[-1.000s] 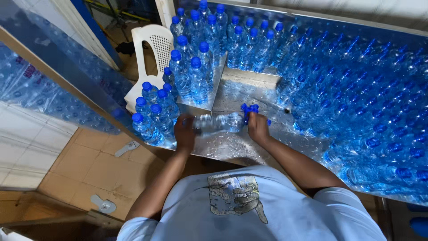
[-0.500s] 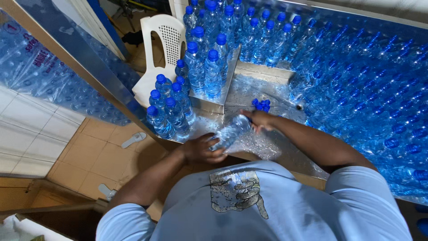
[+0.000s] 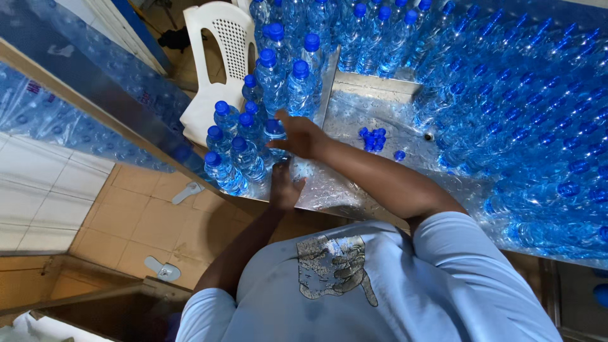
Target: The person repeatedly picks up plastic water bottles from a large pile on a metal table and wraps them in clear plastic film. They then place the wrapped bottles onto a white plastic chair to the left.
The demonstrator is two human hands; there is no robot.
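Our right hand (image 3: 303, 135) closes over the blue cap of a clear plastic bottle (image 3: 277, 140), standing upright at the near edge of a bottle cluster (image 3: 244, 149). Our left hand (image 3: 284, 188) rests lower on that bottle's side; we cannot tell its grip. Loose blue caps (image 3: 373, 138) lie on the wet metal surface (image 3: 380, 104); a white chair (image 3: 221, 63) stands behind.

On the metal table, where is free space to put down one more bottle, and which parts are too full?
The bare patch of the metal table lies between the left bottle cluster and the large mass of bottles on the right, apart from the loose blue caps. A strip near the front edge, right of the left hand, is also free. The left cluster, where the right hand reaches, is crowded.
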